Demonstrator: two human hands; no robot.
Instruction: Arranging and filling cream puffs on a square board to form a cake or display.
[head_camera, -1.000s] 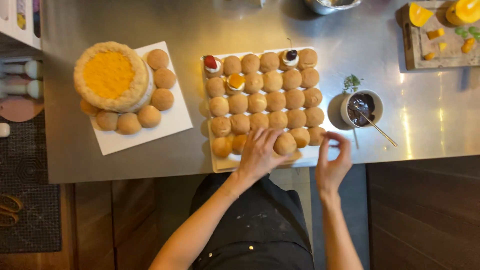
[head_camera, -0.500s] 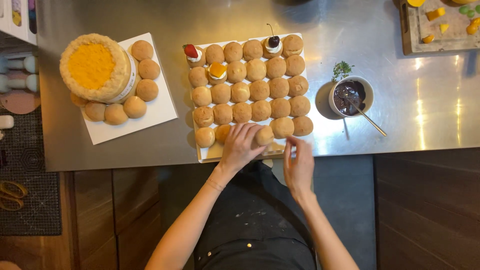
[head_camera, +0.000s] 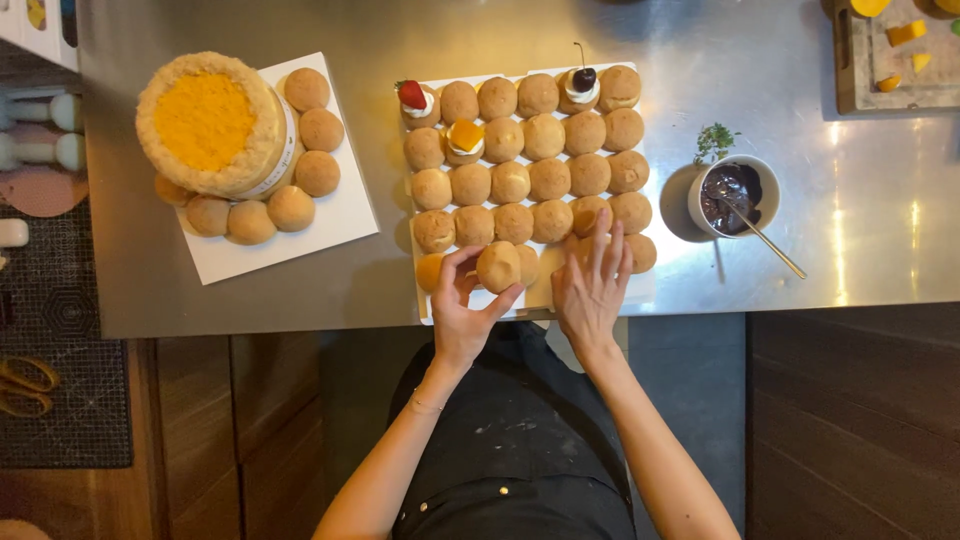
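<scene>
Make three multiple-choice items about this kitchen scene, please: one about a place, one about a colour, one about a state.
1. Where does the small bowl of dark sauce stand?
A. right of the tray of puffs
B. on the white board beside the cake
C. on the floor

2. What colour is the top of the round cake?
A. green
B. orange-yellow
C. white

3. What is the left hand doing?
A. lying flat on the counter
B. holding a spoon
C. holding one puff in its fingers

Answers:
1 A: the bowl stands on the steel counter, right of the tray.
2 B: the middle of the cake is orange-yellow inside a crumb rim.
3 C: the fingers close round a puff at the near edge of the tray.
</scene>
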